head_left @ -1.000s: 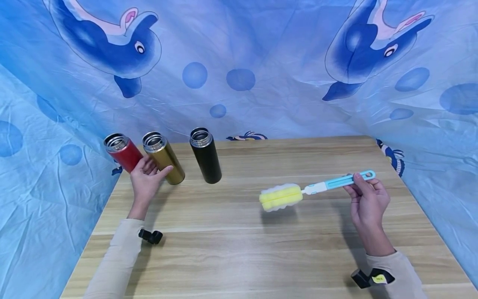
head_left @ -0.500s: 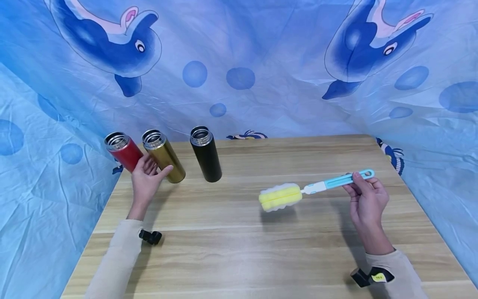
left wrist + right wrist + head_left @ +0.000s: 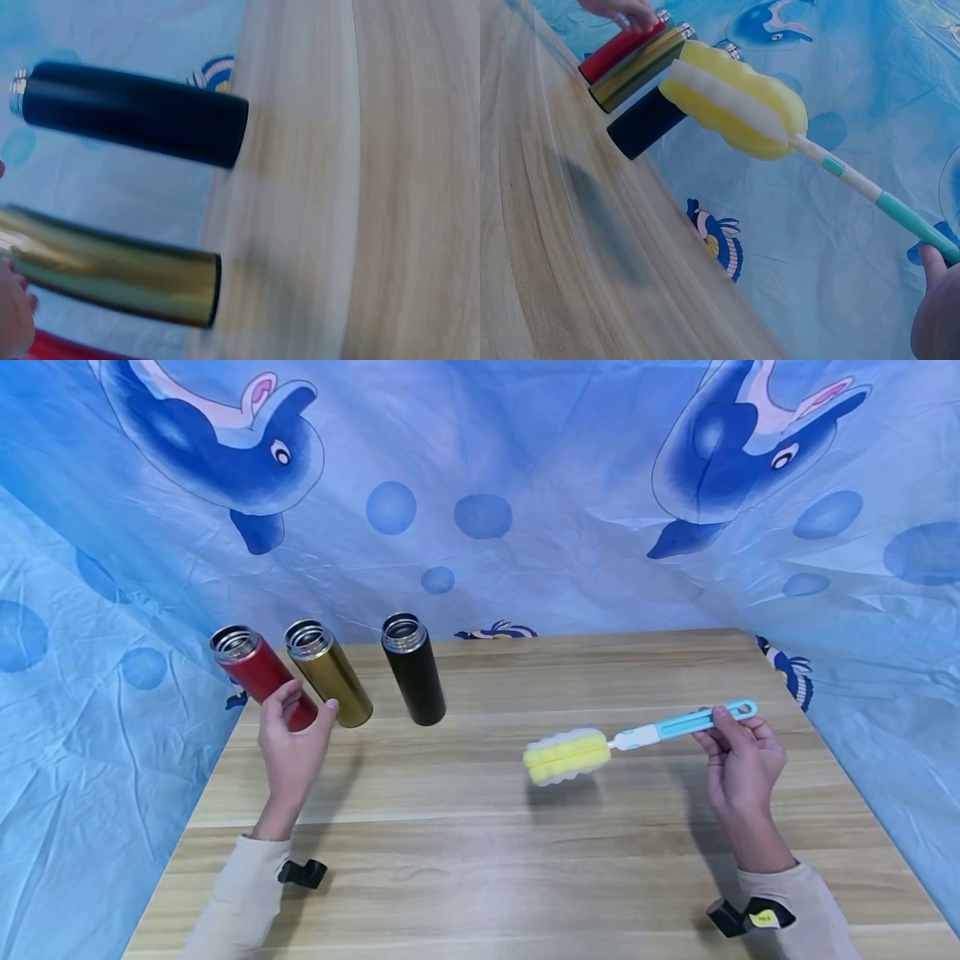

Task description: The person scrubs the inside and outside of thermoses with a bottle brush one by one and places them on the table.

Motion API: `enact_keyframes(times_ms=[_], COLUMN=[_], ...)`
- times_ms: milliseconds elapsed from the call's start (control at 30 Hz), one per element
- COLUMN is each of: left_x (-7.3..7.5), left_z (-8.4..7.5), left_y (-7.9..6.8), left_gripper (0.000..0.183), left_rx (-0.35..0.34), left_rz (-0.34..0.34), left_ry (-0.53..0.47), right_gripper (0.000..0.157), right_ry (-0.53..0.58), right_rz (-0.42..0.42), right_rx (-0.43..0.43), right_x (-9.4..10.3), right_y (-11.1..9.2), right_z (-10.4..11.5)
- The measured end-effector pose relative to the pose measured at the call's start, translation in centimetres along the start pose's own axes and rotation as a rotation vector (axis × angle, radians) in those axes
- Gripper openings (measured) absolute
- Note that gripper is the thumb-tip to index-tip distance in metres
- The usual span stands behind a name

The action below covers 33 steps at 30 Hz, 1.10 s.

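Note:
My left hand [image 3: 291, 756] is drawn back in front of the red thermos bottle [image 3: 255, 662], fingers loosely bent and thumb apart, holding nothing. Right of the red bottle stands the gold thermos bottle [image 3: 332, 675], then the black thermos bottle [image 3: 416, 681]; all are upright and lidless. In the left wrist view the gold bottle [image 3: 120, 270] and black bottle [image 3: 135, 112] show clearly, with only a bit of the hand. My right hand [image 3: 745, 777] pinches the blue handle of a bottle brush [image 3: 567, 757], holding its yellow and white sponge head above the table.
The wooden table [image 3: 480, 860] reaches back to a blue curtain [image 3: 570, 585] printed with dolphins. The bottles stand near the table's back left edge, close to the curtain. A black camera is strapped to each wrist.
My left hand has come away from between the red and gold bottles, back toward me, uncovering the red bottle's base. The right hand and brush have barely shifted.

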<state>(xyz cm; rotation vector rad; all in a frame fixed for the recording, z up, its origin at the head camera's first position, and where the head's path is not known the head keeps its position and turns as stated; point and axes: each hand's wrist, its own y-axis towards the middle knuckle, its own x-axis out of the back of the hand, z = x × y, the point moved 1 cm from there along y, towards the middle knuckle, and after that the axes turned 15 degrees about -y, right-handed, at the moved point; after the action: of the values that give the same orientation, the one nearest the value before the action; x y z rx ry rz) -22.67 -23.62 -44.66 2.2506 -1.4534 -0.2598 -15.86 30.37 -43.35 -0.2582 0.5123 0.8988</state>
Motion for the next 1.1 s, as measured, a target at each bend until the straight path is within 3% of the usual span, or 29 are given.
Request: enact_keyframes(times_ms=[167,267,400,567,833,1100], left_x=[-1.5,-2.9,-4.8,-7.0,-9.9,-10.9], left_z=[-1.1,-2.6,-2.7,-0.4,0.9,2.0], left_y=[-0.5,-0.8,-0.8,-0.3,0.6,1.2], left_gripper=[0.06,0.063,0.078,0.099,0.101,0.096], left_rx=[-0.16,-0.181,-0.094,0.022,0.088,0.133], left_rz=[0.075,0.165,0.288,0.375,0.371,0.349], left_ry=[-0.03,-0.065,-0.11,-0.134,-0.145,-0.12], right_gripper=[0.019,0.02,0.021,0.021,0.022,0.026], right_ry=[0.001,0.002,0.008,0.022,0.011,0.005], right_rz=[-0.001,-0.001,0.0,0.007,0.003,-0.031], right_rx=[-0.005,-0.003,0.0,0.008,0.007,-0.024], right_x=[-0.1,-0.2,-0.3,-0.5,-0.9,-1.2], right_y=[0.0,0.0,0.0,0.0,0.0,0.1], right_z=[0.1,0.2,0.1,0.0,-0.1,-0.2])
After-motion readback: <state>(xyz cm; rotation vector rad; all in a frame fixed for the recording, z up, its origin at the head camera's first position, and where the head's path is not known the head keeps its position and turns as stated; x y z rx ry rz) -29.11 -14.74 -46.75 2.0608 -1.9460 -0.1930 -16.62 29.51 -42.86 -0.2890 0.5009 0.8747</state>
